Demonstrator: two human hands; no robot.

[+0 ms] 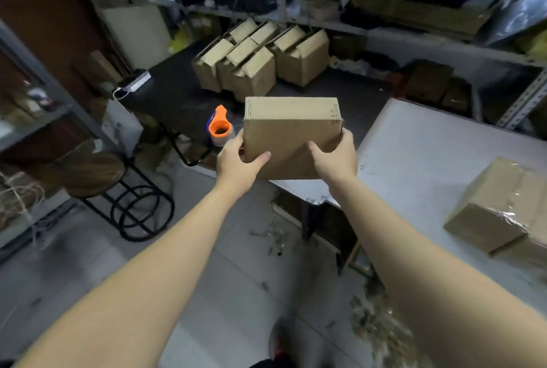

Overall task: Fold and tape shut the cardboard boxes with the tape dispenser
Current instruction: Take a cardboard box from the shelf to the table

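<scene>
I hold a brown cardboard box (291, 130) in the air between both hands, above the gap between two tables. My left hand (236, 164) grips its lower left corner, thumb on the front face. My right hand (336, 157) grips its lower right corner the same way. An orange tape dispenser (219, 127) with a roll of clear tape stands on the black table (174, 98), just left of the box and behind my left hand. A taped-shut box (500, 210) lies on the grey table (429, 160) at the right.
Several folded, untaped boxes (254, 62) stand grouped at the back of the black table. A white device with a cable (134, 83) lies on its left corner. A round stool (97, 172) stands at left. Shelves line the back wall. Paper scraps (381, 329) litter the floor.
</scene>
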